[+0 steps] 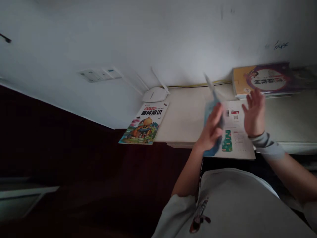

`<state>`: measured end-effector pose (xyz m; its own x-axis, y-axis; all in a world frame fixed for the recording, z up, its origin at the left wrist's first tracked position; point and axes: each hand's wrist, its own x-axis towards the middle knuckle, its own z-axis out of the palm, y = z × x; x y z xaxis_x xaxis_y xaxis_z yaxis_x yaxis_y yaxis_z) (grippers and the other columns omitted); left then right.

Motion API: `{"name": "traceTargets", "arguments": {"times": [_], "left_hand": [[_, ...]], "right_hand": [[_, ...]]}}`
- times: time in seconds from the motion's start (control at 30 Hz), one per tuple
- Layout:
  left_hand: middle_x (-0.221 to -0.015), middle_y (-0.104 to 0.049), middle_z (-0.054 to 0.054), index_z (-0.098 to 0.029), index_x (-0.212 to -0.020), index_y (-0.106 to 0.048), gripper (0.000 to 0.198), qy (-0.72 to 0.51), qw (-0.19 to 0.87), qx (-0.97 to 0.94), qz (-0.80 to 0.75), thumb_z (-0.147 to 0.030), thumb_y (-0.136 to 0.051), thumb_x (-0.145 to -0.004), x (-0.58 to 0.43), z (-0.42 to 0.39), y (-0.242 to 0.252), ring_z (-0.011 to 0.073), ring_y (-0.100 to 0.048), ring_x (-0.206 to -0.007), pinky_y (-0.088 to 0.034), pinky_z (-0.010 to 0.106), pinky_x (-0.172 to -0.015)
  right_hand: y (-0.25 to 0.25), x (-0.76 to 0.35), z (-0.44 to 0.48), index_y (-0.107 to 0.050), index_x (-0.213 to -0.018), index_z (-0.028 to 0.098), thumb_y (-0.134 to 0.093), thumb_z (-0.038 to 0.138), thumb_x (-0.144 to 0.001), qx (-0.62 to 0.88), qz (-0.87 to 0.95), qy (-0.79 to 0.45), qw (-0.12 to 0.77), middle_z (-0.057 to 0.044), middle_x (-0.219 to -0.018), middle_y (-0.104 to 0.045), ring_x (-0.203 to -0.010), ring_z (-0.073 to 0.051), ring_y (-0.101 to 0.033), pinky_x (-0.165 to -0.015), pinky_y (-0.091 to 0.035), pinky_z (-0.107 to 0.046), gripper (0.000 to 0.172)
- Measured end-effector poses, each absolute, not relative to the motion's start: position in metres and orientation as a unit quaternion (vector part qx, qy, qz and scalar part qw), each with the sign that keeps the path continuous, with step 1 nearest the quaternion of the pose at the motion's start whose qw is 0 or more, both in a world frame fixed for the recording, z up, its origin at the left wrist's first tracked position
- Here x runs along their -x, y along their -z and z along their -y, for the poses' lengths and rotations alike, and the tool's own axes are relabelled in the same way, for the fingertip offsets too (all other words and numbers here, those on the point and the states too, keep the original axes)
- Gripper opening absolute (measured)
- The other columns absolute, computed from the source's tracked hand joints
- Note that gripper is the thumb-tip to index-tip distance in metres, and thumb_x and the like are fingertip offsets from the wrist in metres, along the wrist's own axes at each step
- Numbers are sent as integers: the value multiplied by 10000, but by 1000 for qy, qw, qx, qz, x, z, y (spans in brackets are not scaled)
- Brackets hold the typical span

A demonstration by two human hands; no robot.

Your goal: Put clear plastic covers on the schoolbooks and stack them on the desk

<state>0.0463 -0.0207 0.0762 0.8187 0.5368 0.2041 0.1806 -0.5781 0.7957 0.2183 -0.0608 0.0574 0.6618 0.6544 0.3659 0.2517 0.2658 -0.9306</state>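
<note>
My left hand is closed around a thin blue booklet, which stands tilted nearly edge-on and is smeared by motion. Beside and beneath it, a white printed page with a green picture, a QR code and small text lies at the table's front edge. Whether this page belongs to the same booklet, I cannot tell. Over the page's right side, my right hand is raised with its fingers apart and holds nothing. A grey band circles that wrist.
Books with an orange and purple cover are stacked against the wall. At the left end of the white table are a white router with antennas and a colourful children's book overhanging the edge. A wall socket plate is farther left.
</note>
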Motion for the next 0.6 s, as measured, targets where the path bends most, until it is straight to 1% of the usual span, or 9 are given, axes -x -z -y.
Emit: {"name": "traceTargets", "arguments": {"times": [0.07, 0.13, 0.23, 0.3, 0.33, 0.43, 0.5, 0.53, 0.6], "left_hand": [[-1617, -136, 53, -253, -1518, -257, 872, -133, 356, -910, -164, -791, -231, -832, -59, 30, -75, 345, -82, -1482, -96, 567, -1191], [-1608, -163, 87, -243, -1511, -270, 794, -36, 287, -946, -146, -723, -277, -879, -71, 36, -72, 344, -96, -1480, -104, 617, -1167], [-1609, -146, 99, -239, -1522, -218, 719, -8, 227, -960, -161, -637, -299, -928, -76, 34, -71, 296, -69, -1487, -148, 581, -1171], [-1609, -141, 103, -248, -1522, -215, 709, -26, 218, -960, -176, -632, -298, -931, -72, 25, -74, 278, -55, -1490, -148, 562, -1175], [-1609, -135, 106, -250, -1521, -217, 708, -32, 221, -957, -183, -635, -288, -931, -70, 20, -76, 278, -55, -1490, -146, 560, -1175], [-1615, -90, 112, -253, -1531, -179, 723, -54, 226, -945, -230, -646, -260, -929, -63, 13, -71, 301, -46, -1488, -146, 578, -1164], [-1615, -78, 120, -245, -1536, -149, 769, -57, 215, -944, -242, -674, -273, -911, -62, 21, -61, 324, -42, -1485, -155, 599, -1152], [-1613, -92, 126, -237, -1537, -147, 798, -49, 205, -950, -230, -694, -282, -896, -62, 28, -55, 333, -49, -1484, -149, 611, -1149], [-1605, -144, 133, -222, -1534, -164, 845, -24, 185, -966, -180, -728, -289, -870, -62, 45, -46, 340, -64, -1483, -120, 625, -1149]], "right_hand": [[-88, -247, 77, -293, -1487, 307, -119, 529, -990, 566, 484, -69, 664, -69, -1569, -294, -1437, -195, -293, -1127, -315, -495, 572], [-104, -262, 86, -430, -1421, 278, -322, 518, -974, 568, 591, 4, 573, -73, -1524, -381, -1437, -224, -294, -1163, -255, -492, 519], [-100, -268, 83, -546, -1330, 241, -492, 539, -899, 597, 689, 27, 410, -100, -1503, -405, -1428, -322, -293, -1145, -260, -570, 527], [-92, -271, 73, -573, -1301, 231, -546, 529, -862, 619, 716, 11, 321, -112, -1522, -368, -1414, -367, -306, -1110, -309, -595, 531], [-91, -273, 67, -569, -1305, 221, -551, 503, -862, 630, 721, 6, 289, -123, -1513, -379, -1390, -372, -348, -1089, -346, -586, 525], [-98, -284, 57, -534, -1333, 184, -522, 375, -885, 668, 703, 17, 242, -158, -1364, -539, -1190, -342, -570, -985, -471, -525, 487], [-107, -294, 54, -542, -1321, 188, -537, 304, -868, 707, 674, 42, 210, -163, -1279, -599, -1060, -345, -637, -905, -512, -531, 468], [-110, -298, 53, -552, -1310, 194, -561, 285, -847, 724, 661, 54, 189, -172, -1302, -582, -1048, -365, -637, -875, -518, -550, 471], [-111, -303, 51, -553, -1308, 195, -604, 269, -814, 739, 652, 63, 157, -197, -1417, -476, -1098, -422, -603, -850, -511, -598, 502]]}}
